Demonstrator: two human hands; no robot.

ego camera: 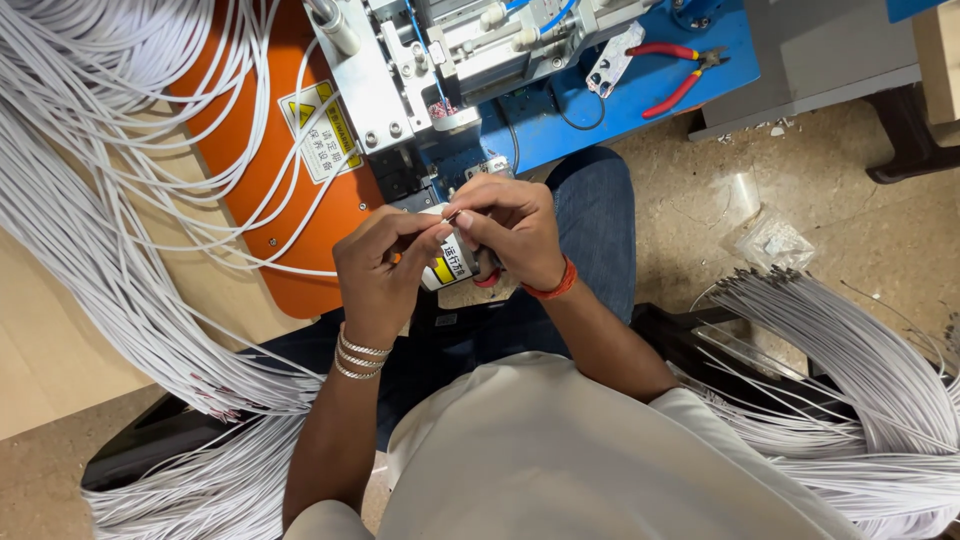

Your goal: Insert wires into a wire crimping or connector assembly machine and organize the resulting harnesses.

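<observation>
Pinching wire end (452,214): left hand (380,270), right hand (515,230); white cables (120,290) beside.

A large bundle of wires (110,250) drapes across the table (40,340) at the left; another wire bundle (850,370) lies at the right. Ahead, behind both hands, stands the machine (450,50), with pliers (675,70) on its base plate (640,100) to the right.
</observation>
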